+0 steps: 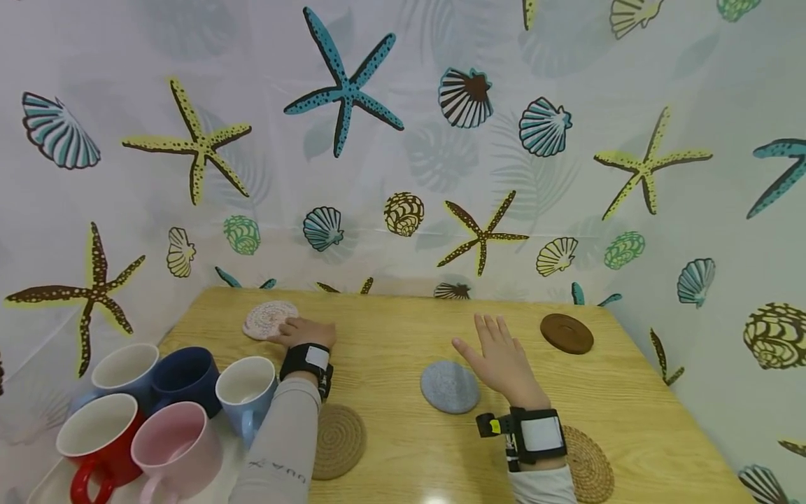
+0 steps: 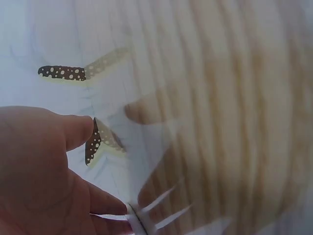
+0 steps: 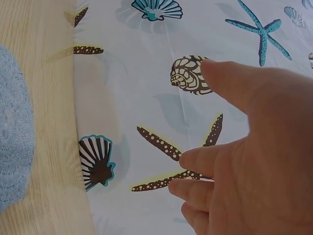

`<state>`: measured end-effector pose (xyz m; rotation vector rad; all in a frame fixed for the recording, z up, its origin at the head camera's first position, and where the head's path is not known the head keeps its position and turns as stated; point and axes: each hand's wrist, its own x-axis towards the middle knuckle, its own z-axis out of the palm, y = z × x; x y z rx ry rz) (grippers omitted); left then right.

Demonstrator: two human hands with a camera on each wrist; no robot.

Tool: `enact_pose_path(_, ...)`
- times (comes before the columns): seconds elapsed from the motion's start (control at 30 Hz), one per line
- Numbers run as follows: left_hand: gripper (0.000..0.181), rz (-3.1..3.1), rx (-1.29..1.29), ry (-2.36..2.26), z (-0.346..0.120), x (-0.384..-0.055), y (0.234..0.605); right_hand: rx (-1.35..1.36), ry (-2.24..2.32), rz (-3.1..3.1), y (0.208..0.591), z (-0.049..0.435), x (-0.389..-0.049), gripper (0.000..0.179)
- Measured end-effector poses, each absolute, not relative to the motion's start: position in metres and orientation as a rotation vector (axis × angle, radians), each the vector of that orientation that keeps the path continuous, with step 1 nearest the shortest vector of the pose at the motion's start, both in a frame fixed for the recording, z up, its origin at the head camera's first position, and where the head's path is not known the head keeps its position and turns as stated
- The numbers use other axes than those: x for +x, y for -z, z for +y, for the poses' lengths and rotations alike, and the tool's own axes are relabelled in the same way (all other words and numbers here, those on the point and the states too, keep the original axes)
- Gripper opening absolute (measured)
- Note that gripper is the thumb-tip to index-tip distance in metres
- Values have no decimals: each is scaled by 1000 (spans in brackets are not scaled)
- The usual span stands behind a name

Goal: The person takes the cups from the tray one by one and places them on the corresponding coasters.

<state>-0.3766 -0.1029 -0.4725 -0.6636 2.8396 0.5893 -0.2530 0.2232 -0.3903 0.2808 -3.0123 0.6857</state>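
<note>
In the head view, the two hands are well apart over a wooden table: the left hand, left of centre, has its fingertips at the right edge of a pale round coaster, while the right hand, right of centre, is spread and holds nothing, just beside a grey-blue coaster. A brown coaster lies at the middle right, a tan coiled coaster at the lower centre beside the left sleeve, and a woven coaster at the lower right, partly behind the right wrist. Five mugs stand on a white tray at the lower left. In the left wrist view, the left thumb, left of centre, stands away from the fingers, which reach a thin pale edge at the lower centre; the glossy table mirrors them. In the right wrist view, the right hand fills the lower right, its thumb and fingers separated, with the grey-blue coaster at the left edge, apart from it
</note>
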Motion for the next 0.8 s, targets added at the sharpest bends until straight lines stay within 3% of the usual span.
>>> enact_pose_path(0.53,93,2828,-979,-662,-119,-383,483,276,-705,-3022,392,226,-256,91)
enact_pose_path(0.8,92,2864,-967,-649,-120,-390,489,277,-706,-3014,394,229,-257,90)
